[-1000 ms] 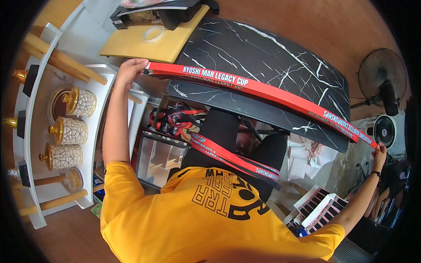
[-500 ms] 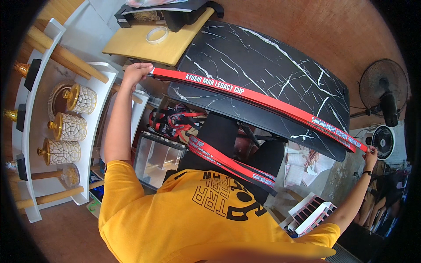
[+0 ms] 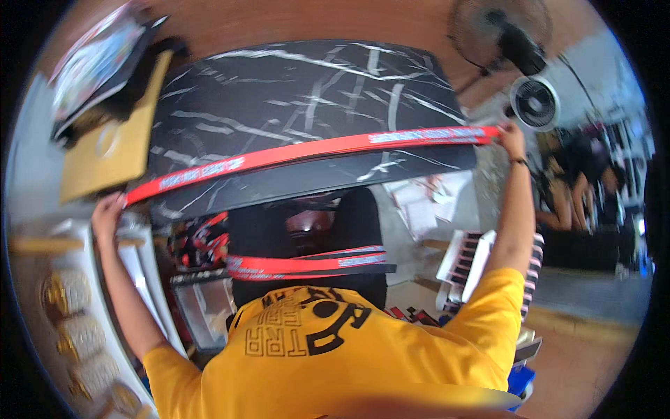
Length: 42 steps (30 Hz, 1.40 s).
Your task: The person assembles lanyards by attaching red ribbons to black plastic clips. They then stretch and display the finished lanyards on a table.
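A long red printed ribbon strap (image 3: 300, 151) stretches across the front of the black marble-patterned table (image 3: 279, 84). My left hand (image 3: 108, 215) pinches its left end, beyond the table's near left corner. At the other end, my right hand (image 3: 511, 141) grips the strap just past the table's right edge. White lettering runs along the strap, and darker edges show beneath it near the right end. Across my lap lie more red straps (image 3: 307, 265) with black ends. The picture is blurred, so I cannot count the layers held.
A tangle of red and black straps (image 3: 202, 244) fills a container at the left of my legs. White shelving with gold-lidded jars (image 3: 77, 342) stands at the far left. Two fans (image 3: 536, 103) are at the right; papers (image 3: 426, 206) and a white box (image 3: 464, 269) lie below.
The view has turned, so the table and my arms appear rotated and shifted left. Both hands keep the strap stretched between them. The straps on my lap remain there.
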Available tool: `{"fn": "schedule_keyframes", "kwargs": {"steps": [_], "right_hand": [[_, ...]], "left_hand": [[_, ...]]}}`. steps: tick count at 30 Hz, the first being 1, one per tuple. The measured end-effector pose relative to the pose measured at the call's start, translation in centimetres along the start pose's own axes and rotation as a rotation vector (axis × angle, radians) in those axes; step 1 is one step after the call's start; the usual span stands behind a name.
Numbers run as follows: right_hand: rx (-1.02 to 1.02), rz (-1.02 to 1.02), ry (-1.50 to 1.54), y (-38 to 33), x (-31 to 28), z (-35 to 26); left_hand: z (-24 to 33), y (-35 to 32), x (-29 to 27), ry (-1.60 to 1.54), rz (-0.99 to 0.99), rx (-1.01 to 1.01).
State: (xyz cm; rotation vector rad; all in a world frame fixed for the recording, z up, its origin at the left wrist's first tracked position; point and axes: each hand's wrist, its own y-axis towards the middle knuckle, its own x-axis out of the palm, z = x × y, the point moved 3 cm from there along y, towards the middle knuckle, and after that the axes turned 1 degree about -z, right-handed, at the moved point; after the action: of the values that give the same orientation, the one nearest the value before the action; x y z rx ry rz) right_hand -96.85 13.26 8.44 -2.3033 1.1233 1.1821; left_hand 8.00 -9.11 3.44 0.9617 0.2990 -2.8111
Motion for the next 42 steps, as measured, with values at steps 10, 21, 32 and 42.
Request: {"fn": "schedule_keyframes", "kwargs": {"steps": [10, 21, 32, 42], "right_hand": [[0.085, -0.035, 0.141, -2.2, 0.5, -2.7], [0.135, -0.096, 0.092, -3.0, 2.1, -0.9], [0.073, -0.024, 0.091, -2.6, 1.9, -0.3], [-0.256, 0.212, -0.344, -5.5, 1.4, -4.3]], "left_hand": [[-3.8, 2.5, -0.7, -0.091, 0.019, 0.016], [-3.5, 2.4, -0.7, -0.124, 0.003, 0.027], [-2.7, 1.6, -0.2, -0.169, 0.009, -0.009], [-2.2, 1.1, -0.8, 0.022, 0.184, 0.223]]}}
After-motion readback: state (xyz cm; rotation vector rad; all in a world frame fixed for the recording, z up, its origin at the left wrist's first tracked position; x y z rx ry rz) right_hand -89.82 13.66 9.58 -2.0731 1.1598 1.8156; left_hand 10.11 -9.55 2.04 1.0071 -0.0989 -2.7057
